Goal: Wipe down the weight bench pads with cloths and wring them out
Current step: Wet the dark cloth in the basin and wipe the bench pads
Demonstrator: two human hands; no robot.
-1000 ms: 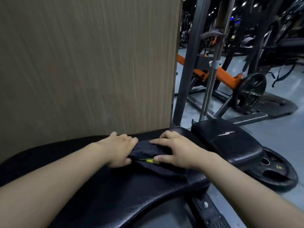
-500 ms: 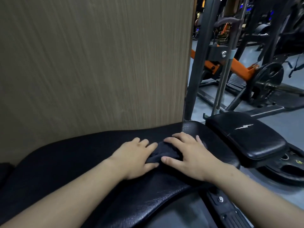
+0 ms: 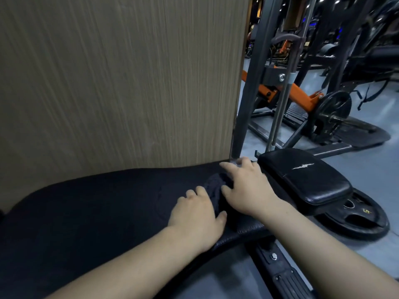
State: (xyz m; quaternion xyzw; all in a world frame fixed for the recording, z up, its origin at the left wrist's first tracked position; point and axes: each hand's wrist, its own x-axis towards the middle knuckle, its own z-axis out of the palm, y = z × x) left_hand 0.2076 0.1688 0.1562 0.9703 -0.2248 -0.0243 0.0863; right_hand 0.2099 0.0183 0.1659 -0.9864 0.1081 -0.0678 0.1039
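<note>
Head view: dark cloth (image 3: 216,186) bunched at right end of long black bench pad (image 3: 97,212). Left hand (image 3: 197,219) flat on cloth's near edge. Right hand (image 3: 248,190) presses on top, fingers spread. Wood-grain panel (image 3: 118,83) directly behind pad; grey steel upright (image 3: 252,83) beside panel's edge. Smaller pad (image 3: 302,178) to right bears white bolt-shaped mark, no readable text. Weight plate (image 3: 356,219) on floor under it, with yellow marking, probably "5".

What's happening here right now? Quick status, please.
Left hand and right hand flat, pressing the cloth. Cloth bunched at the right end of the long pad. Seat pad right beside, post just ahead.
</note>
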